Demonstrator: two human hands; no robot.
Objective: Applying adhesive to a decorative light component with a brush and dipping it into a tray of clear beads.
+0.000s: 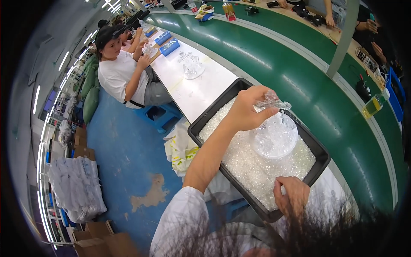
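My left hand (250, 110) grips the top of a clear plastic ornament (276, 139) with a round base. It holds the ornament tilted over a black tray (314, 155) filled with small clear beads (244, 160). The ornament's upper part is glassy and knobbly, and my fingers partly cover it. Near the tray's near right corner, my right hand (294, 195) is over the beads with its fingers curled and thumb close to the index finger. What it may pinch is too small to see. Dark hair hides part of that wrist.
A second clear ornament (192, 68) stands on the white table (182, 92) beyond the tray. At its far end a seated co-worker (124, 70) holds a clear piece near blue boxes (170, 47). A green conveyor belt (299, 85) runs along the right. A blue stool (158, 116) stands left.
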